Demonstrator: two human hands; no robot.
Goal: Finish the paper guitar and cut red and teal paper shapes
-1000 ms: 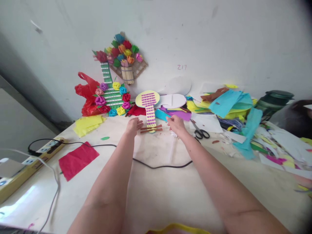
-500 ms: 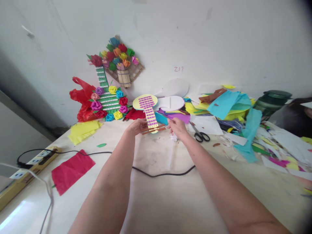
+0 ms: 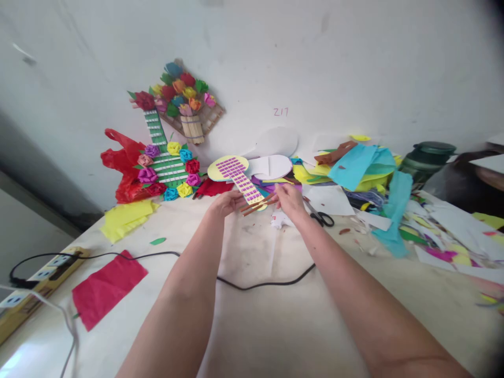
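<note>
The paper guitar (image 3: 239,177) has turned over the tabletop (image 3: 252,325); its neck now slants toward my right hand (image 3: 289,201). My left hand (image 3: 227,202) grasps the neck's edge. Both hands thus frame the brown strips (image 3: 249,211); whether my right grips them, I cannot tell.
</note>
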